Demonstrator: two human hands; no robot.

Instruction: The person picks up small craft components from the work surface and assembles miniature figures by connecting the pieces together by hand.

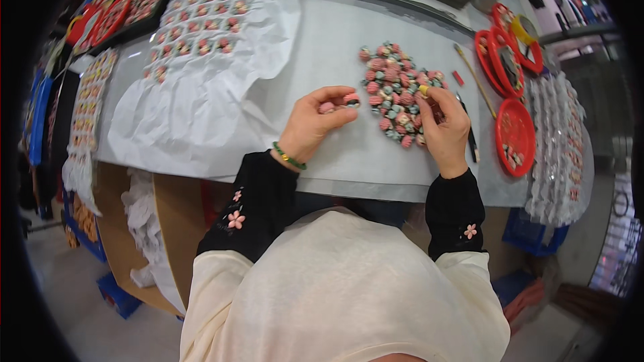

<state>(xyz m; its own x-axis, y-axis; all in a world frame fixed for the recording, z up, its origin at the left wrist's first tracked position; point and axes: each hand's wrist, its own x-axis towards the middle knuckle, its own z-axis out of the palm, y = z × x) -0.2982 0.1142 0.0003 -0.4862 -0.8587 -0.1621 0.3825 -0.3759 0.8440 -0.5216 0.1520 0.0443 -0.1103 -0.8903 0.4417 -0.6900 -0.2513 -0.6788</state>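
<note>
Between the thumb and fingers of my left hand point(315, 117) is a small pink figurine point(351, 100) with a dark underside. A second pink piece point(327, 107) lies deeper in the same hand. My right hand point(444, 121) is at the right edge of a pile of small pink and grey-green figurines point(396, 90). Its thumb and forefinger are drawn together, and a yellow band point(423, 90) shows at the fingertip. Whether a piece sits in that pinch is too small to tell.
White wrapping sheets with pocketed rows of figurines point(201, 47) cover the table's left. Right of the pile lie a red block point(458, 78), a thin wooden stick point(475, 80) and a black pen-like tool point(468, 127). Beyond are red trays point(515, 137) and a clear pocketed tray point(557, 154).
</note>
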